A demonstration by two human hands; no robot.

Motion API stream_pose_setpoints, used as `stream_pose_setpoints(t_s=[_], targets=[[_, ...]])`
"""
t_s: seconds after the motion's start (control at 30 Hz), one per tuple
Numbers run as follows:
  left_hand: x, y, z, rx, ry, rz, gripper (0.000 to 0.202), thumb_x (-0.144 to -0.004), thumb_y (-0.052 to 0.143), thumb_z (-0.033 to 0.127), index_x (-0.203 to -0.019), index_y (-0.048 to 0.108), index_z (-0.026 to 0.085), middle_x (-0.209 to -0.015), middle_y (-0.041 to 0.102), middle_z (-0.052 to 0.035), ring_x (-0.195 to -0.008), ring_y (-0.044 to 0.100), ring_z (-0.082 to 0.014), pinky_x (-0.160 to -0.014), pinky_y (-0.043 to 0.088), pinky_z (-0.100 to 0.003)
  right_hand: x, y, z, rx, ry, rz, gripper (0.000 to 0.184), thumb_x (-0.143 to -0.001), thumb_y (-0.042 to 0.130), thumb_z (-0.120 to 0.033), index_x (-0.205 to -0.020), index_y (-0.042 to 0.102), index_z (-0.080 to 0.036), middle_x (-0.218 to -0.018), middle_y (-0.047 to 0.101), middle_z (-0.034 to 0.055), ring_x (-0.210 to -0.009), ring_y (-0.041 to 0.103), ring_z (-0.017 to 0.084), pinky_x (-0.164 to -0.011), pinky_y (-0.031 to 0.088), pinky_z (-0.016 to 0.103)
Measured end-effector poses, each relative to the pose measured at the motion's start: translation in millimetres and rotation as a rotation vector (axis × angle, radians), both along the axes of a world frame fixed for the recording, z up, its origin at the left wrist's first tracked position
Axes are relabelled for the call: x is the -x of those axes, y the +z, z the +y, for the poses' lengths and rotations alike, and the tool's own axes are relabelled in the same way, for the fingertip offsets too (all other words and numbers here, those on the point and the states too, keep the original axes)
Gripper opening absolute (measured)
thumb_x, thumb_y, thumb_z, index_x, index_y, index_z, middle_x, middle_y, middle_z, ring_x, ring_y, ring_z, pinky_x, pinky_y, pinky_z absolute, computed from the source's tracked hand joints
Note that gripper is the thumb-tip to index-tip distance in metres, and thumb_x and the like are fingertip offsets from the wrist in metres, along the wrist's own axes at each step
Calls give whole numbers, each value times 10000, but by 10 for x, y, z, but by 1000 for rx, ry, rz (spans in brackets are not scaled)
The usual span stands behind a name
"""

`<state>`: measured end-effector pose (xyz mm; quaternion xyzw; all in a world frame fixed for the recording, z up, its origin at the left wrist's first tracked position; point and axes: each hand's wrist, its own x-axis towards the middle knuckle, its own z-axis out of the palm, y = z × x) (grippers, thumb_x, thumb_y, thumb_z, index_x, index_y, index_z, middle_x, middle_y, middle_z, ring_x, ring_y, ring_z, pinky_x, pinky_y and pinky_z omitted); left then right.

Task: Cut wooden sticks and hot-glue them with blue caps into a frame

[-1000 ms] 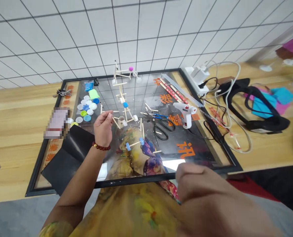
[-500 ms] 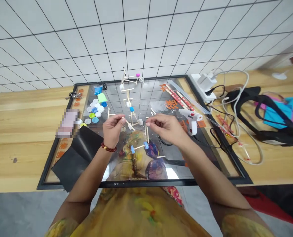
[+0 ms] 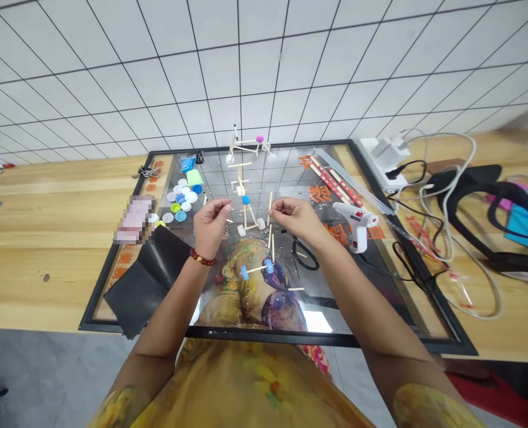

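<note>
Thin wooden stick (image 3: 270, 201), pale and straight, upright in the pinch of my right hand (image 3: 297, 217). My left hand (image 3: 211, 223) is closed to a narrow pinch; I cannot tell what it grips. Between the two hands, a stick frame (image 3: 247, 215) with a round blue cap stands on the glossy glass of a black picture frame (image 3: 112, 279). A white glue gun (image 3: 356, 223) lies right of my hands. Wooden table (image 3: 45, 238), white tiled wall (image 3: 264, 59).
</note>
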<state>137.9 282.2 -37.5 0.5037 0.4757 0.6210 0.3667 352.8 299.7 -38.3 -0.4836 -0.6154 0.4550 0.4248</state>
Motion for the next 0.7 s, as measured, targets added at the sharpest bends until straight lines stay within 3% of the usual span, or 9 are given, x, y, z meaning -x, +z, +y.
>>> stream_pose_setpoints(t_s=[0.13, 0.37, 0.57, 0.7], targets=[[30, -123, 53, 109, -63, 162, 157, -746, 711, 245, -880, 740, 170, -876, 739, -58, -797, 662, -154, -735, 522, -282, 54, -67, 86, -22, 39, 85, 247, -691, 710, -401, -729, 606, -180, -666, 568, -21, -583, 472, 92, -573, 371, 247], [-59, -322, 80, 115, -118, 282, 201, -766, 679, 260, -935, 727, 161, -909, 726, -82, -815, 659, -170, -752, 537, -307, 137, -150, 128, -39, 37, 100, 321, -682, 729, -479, -745, 616, -185, -677, 595, -9, -603, 484, 105, -591, 393, 258], [-104, -335, 62, 110, -111, 356, 215, -736, 711, 258, -929, 722, 162, -914, 726, -84, -828, 663, -184, -750, 529, -314, 152, -162, 152, -51, 10, 115, 341, -669, 732, -496, -774, 635, -187, -723, 629, 6, -607, 493, 107, -600, 406, 263], [-119, -356, 69, 136, -133, 306, 167, -759, 682, 251, -894, 722, 160, -861, 735, -71, -770, 664, -170, -739, 529, -311, 192, -198, 170, -22, 43, 67, 315, -680, 720, -478, -765, 653, -183, -688, 626, 4, -584, 490, 109, -571, 397, 259]])
